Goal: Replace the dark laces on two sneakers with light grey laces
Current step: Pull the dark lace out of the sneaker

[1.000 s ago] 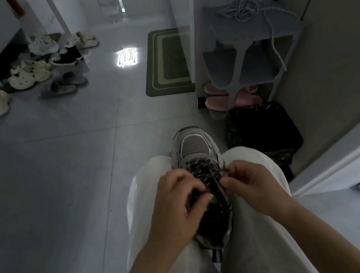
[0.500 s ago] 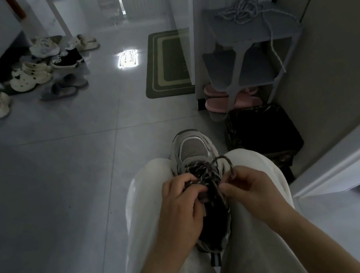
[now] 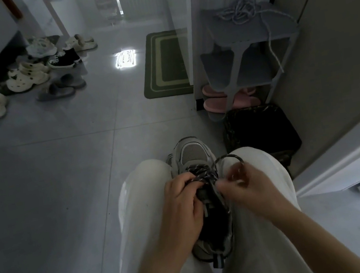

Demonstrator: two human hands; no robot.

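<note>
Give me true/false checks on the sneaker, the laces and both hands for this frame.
1. The sneaker lies between the person's thighs, toe pointing away. True.
2. The dark lace is fully out of the sneaker. False: it is laced across the tongue.
3. The right hand holds a loop of the dark lace. True.
4. The light grey laces are in the left hand. False: they lie heaped on the shelf rack, one end hanging down; the left hand grips the dark lace on the sneaker.

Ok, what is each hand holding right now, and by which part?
The right hand pinches the dark lace at a loop drawn out of the sneaker. The left hand grips the same lace at its crossings.
</note>
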